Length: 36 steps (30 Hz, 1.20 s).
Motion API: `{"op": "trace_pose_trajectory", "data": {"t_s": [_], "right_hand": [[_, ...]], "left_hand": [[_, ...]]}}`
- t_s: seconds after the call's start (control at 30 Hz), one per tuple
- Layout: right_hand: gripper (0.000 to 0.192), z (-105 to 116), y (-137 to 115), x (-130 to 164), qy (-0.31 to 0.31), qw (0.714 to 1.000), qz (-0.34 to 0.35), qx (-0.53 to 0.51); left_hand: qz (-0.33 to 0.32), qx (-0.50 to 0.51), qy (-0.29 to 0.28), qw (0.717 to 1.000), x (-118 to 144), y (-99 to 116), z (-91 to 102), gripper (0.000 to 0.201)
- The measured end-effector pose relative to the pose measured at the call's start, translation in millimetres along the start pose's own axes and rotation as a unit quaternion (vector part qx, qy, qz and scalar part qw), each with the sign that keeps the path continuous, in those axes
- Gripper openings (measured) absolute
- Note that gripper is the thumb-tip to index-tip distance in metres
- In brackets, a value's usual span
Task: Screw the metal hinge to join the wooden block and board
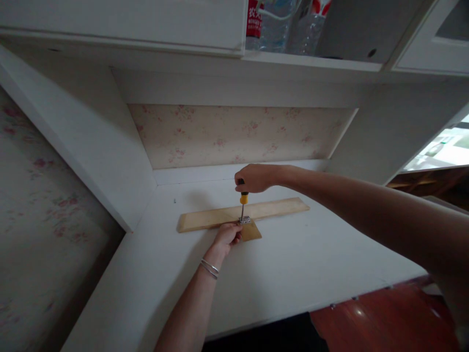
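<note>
Flowered wallpaper [54, 203] fills my far left, then comes the white desktop [293, 274] with the long board [205, 218] lying flat on it. My left hand [227, 234] has its fingers curled in against the small board [252, 232] and the metal hinge [246, 220]; I can't tell whether they truly grip either. Above them my right hand [256, 177] is wrapped round the black-and-yellow screwdriver [244, 198], its tip down at the hinge. If I lean off upright, the tip could slip and jab my left fingers, and a loose hold could let the boards skew. Up right, a bottle's red label [253, 22] shows 农 and "NONG", the rest unclear.
</note>
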State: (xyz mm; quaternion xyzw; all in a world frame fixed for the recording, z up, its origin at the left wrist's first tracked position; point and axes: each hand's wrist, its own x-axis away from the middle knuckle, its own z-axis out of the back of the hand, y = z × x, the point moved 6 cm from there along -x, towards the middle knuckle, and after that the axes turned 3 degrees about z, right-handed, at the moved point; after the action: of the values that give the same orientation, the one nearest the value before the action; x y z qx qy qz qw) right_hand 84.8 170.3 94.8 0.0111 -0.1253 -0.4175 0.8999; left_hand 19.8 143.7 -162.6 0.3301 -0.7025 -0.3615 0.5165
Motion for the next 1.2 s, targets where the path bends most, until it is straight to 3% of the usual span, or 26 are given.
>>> {"op": "trace_pose_trajectory", "data": {"t_s": [0.17, 0.43, 0.57, 0.7, 0.8, 0.93, 1.1, 1.2], "right_hand": [[0.034, 0.3, -1.6, -0.8, -0.003, 0.999, 0.031, -0.033], [0.026, 1.8, 1.3, 1.1, 0.027, 0.999, 0.013, -0.018], [0.035, 2.6, -0.4, 0.3, 0.027, 0.999, 0.027, -0.029], [0.028, 3.8, 4.4, -1.8, 0.035, 0.999, -0.011, -0.009], [0.020, 3.8, 3.2, -1.6, 0.042, 0.999, 0.017, -0.001], [0.035, 2.7, 3.0, 0.2, 0.035, 0.998, 0.048, -0.022], [0.033, 2.0, 6.6, 1.7, 0.028, 0.999, -0.001, -0.025], [0.029, 2.5, 1.4, 2.8, 0.020, 0.999, 0.017, -0.032]], "left_hand": [[-0.001, 0.007, -0.002, 1.000, 0.6, -0.7, 0.8, 0.020], [-0.005, 0.017, -0.008, 1.000, 3.3, 2.2, -1.6, 0.015], [-0.011, 0.020, -0.013, 1.000, 3.1, 2.8, -2.0, 0.016], [-0.010, 0.024, -0.015, 1.000, 1.8, 1.8, -0.8, 0.014], [-0.012, 0.029, -0.017, 0.999, 0.9, 1.6, -0.4, 0.012], [-0.014, 0.034, -0.018, 0.999, -0.1, 1.4, -0.1, 0.010], [-0.015, 0.042, -0.018, 0.999, -1.1, 0.9, 0.5, 0.007], [-0.020, 0.044, -0.020, 0.999, -1.4, 1.1, 0.9, 0.008]]}}
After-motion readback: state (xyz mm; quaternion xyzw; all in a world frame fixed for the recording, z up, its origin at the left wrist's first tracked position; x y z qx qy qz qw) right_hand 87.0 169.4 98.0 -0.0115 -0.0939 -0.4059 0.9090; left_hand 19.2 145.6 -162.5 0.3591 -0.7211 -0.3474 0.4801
